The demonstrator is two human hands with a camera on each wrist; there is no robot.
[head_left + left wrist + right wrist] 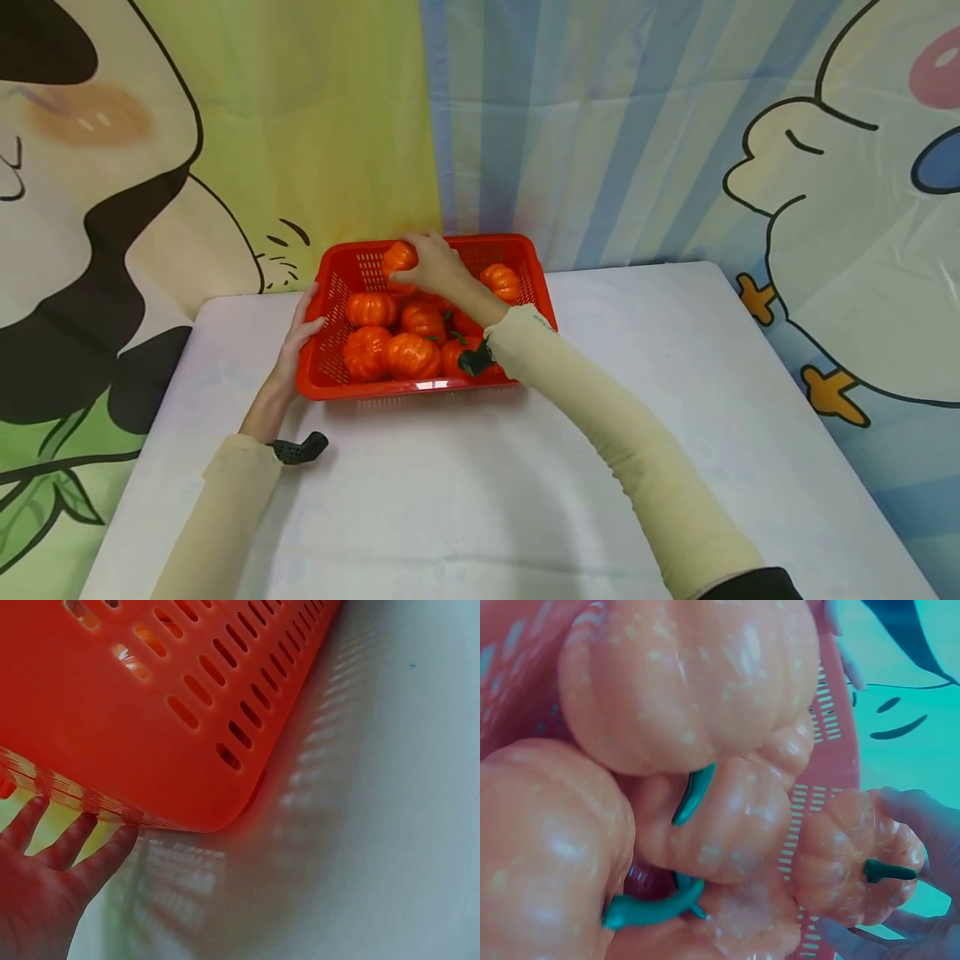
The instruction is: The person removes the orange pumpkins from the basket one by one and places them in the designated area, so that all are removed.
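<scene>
A red plastic basket [408, 387] holds several shiny orange toy pumpkins [415, 357], some with green stems. My right hand [435, 265] grips a small pumpkin [400, 258] near the basket's far left corner. In the right wrist view that pumpkin [840, 862] shows its green stem, with thumb and fingers on either side. My left hand [292, 340] holds the basket's left end, its thumb over the rim. Seen from the left wrist, spread fingers [105, 862] rest against the outside of the basket wall [135, 742]; the thumb is hidden there.
The basket stands at the back of a white-covered table [420, 500], close to the cartoon-printed curtain [525, 125] behind. White tabletop extends in front of the basket and to its right. A dark wrist camera [300, 448] sits at the left cuff.
</scene>
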